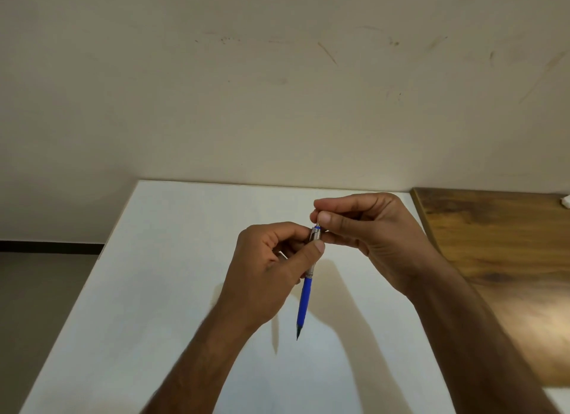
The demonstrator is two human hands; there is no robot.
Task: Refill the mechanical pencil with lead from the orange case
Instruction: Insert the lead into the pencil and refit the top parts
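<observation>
Blue pencil (pixel 304 299) held over white table (pixel 172 259).
Left hand (pixel 271 275) grips its barrel; right hand (pixel 367 228) fingers pinch narrowly at its top end.

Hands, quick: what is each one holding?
Left hand: closed around the pencil.
Right hand: pinching at the pencil's top end; what it holds cannot be told.

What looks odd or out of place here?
The orange case is nowhere in view. Otherwise nothing stands out: the left hand holds the pencil tip down above the table, and the right hand pinches at its top end.
</observation>
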